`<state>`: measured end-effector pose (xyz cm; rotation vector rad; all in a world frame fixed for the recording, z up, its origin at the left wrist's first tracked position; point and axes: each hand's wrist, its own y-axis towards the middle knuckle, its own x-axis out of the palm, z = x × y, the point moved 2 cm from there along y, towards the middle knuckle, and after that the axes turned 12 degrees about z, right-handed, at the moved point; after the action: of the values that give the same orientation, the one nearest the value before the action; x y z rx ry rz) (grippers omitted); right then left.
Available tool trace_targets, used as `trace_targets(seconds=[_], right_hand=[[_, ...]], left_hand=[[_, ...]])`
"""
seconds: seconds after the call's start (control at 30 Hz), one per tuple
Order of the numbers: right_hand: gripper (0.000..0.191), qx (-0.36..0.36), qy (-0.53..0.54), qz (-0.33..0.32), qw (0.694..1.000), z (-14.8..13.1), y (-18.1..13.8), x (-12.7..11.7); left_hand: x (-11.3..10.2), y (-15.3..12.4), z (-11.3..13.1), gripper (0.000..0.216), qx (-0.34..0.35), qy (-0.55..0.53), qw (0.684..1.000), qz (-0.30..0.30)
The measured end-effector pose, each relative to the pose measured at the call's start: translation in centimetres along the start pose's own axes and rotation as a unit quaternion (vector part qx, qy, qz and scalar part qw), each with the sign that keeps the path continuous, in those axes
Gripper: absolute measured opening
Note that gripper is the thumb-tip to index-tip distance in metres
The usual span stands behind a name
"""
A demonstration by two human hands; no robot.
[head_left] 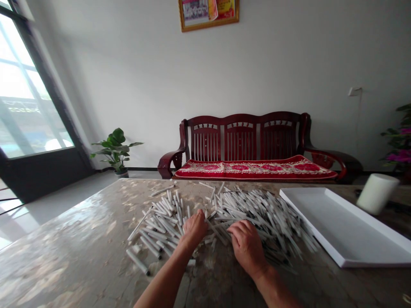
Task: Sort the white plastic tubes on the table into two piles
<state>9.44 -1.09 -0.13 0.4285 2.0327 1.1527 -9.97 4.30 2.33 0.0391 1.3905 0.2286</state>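
Two groups of slim white tubes that look like pen parts lie on a marbled table. The left pile point(160, 218) has thicker white sticks, some with dark ends; the right pile point(266, 209) has thinner, partly translucent tubes mixed with dark ones. My left hand point(195, 226) is closed at the right edge of the left pile, its fingertips at one end of a slim white tube point(218, 233). My right hand point(247, 244) is at the near left edge of the right pile, fingers bent and pressed together close to that tube's other end. What its fingertips hold is hidden.
A shallow white tray point(343, 226) stands on the table point(80, 256) at the right, with a white cylinder point(377, 194) behind it. Beyond the table are a dark red wooden bench point(244, 141) and a potted plant point(117, 149). A glass door point(28, 94) is at the left.
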Motion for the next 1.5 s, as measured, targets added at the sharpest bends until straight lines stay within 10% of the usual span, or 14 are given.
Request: trace_targets(seconds=[0.2,0.37,0.57,1.5], right_hand=[[0.026,0.130,0.057,0.041,0.989,1.8,-0.1,-0.1],[0.043,0.350,0.168,0.045,0.920,2.3,0.8,-1.0],[0.043,0.429,0.218,0.045,0.876,3.4,1.2,-1.3],[0.036,0.451,0.312,0.007,0.836,2.7,1.7,-1.9]], left_hand=[[0.0,-2.9,1.7,0.021,0.086,-0.127,0.980,0.129],[1.1,-5.7,3.9,0.025,0.183,-0.200,0.946,0.177],[2.3,-5.7,4.6,0.030,0.243,-0.207,0.925,0.205],[2.4,-5.0,4.1,0.023,0.226,-0.285,0.913,0.187]])
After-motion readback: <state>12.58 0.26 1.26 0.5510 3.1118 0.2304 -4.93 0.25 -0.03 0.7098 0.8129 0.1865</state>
